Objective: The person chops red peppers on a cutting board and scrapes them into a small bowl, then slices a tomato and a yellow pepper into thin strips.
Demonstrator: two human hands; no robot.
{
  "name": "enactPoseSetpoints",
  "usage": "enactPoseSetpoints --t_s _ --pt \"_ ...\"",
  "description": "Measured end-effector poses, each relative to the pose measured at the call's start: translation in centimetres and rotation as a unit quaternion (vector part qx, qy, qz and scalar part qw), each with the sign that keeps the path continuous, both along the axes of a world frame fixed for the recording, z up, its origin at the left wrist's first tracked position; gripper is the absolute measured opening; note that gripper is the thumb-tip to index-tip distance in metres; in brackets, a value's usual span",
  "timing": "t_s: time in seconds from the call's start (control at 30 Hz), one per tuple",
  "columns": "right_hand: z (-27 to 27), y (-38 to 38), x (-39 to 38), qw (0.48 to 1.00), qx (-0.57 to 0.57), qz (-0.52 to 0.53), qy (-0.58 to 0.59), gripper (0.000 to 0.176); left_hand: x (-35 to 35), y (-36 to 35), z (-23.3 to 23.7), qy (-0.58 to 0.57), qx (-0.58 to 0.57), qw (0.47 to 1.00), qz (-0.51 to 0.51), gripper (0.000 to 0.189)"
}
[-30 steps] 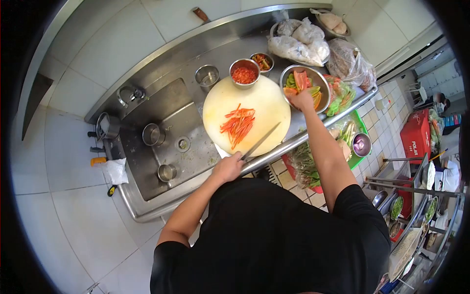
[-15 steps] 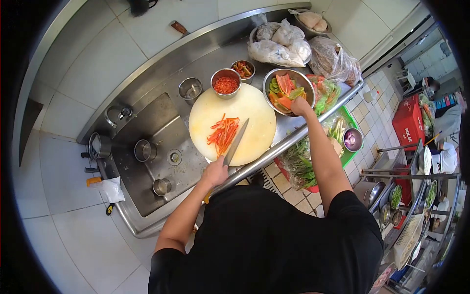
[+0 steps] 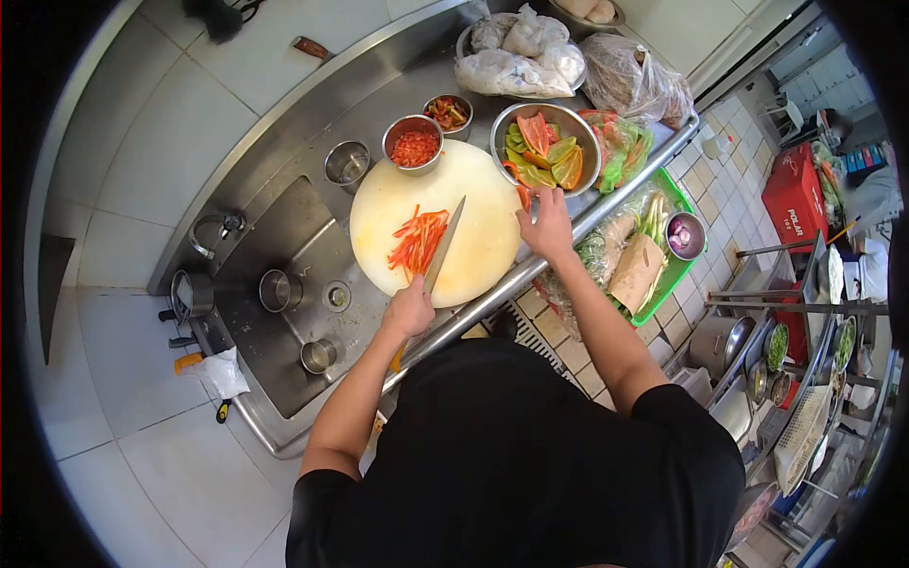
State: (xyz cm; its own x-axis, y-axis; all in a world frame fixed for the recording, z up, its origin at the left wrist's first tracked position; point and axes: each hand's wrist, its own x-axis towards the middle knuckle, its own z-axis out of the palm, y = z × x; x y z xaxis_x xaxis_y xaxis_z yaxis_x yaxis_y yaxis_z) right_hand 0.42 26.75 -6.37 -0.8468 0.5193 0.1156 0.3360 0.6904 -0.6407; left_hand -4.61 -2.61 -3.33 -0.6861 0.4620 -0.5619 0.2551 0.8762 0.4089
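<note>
My left hand (image 3: 410, 309) is closed around the handle of a kitchen knife (image 3: 446, 242), whose blade lies over the round white cutting board (image 3: 483, 251). Beside the blade is a pile of red bell pepper strips (image 3: 415, 237). My right hand (image 3: 549, 225) pinches a piece of red bell pepper (image 3: 524, 196) at the board's right edge, just below a metal bowl (image 3: 594, 156). Green, orange and red pepper pieces (image 3: 544, 151) fill that bowl. At the board's far edge stands a metal cup of diced red pepper (image 3: 415, 149).
A small bowl of mixed pepper pieces (image 3: 449, 114) and an empty metal cup (image 3: 347, 165) stand behind the board. To the left is the sink (image 3: 284, 350) with metal cups. Bagged food (image 3: 521, 71) sits at the back; a green crate (image 3: 674, 284) of vegetables is at right.
My right hand has come out of the pepper bowl toward the board, bringing a red bell pepper piece. My left hand still grips the knife beside the strips. The view has shifted slightly.
</note>
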Motion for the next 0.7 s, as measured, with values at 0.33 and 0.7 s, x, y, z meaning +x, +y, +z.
enactPoseSetpoints --t_s 0.33,0.7 --pt "-1.5 1.4 -0.6 0.992 -0.058 -0.106 0.032 0.039 0.4 0.3 -0.2 0.027 -0.003 1.0 0.01 0.033" --pt "1.9 -7.0 2.9 0.984 -0.019 0.123 -0.124 0.048 1.2 1.0 2.0 0.049 0.003 0.999 0.001 0.021"
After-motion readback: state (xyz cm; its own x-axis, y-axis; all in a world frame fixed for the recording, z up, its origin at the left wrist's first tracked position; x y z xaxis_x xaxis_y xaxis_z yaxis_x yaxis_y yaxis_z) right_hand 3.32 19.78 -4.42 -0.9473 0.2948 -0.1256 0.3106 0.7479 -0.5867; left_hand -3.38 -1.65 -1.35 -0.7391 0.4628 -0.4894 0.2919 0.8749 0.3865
